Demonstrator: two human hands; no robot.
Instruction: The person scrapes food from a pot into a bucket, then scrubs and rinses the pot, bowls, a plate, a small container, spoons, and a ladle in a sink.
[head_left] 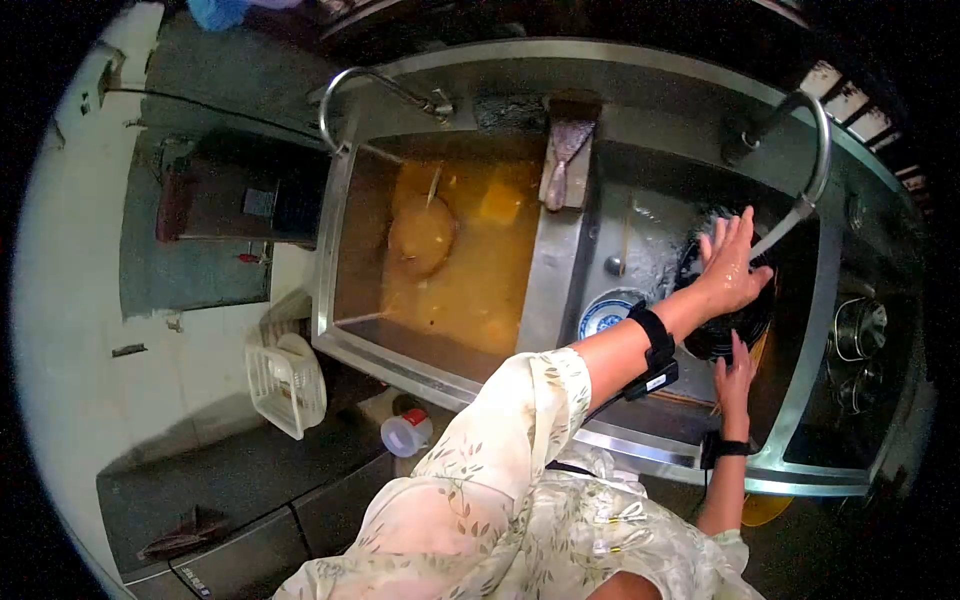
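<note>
My left hand point(730, 270) is held over a black round pan point(715, 340) in the right sink basin, fingers stretched out and spread, with nothing in them. Water runs from the right tap point(822, 150) beside this hand into the pan. At the pan's near rim is my right hand point(735, 385), its thumb and fingers closed on the edge; some of its fingers are hidden. A blue and white bowl point(605, 315) lies left of the pan. Beyond the bowl, a ladle point(615, 265) rests in the same basin.
The left basin holds cloudy orange water with a round brown object point(421, 236) and a yellow piece point(500, 202) in it. A scraper-like tool point(566, 165) lies on the divider. Left of the sink are a white basket point(285, 385) and a plastic tub point(406, 433).
</note>
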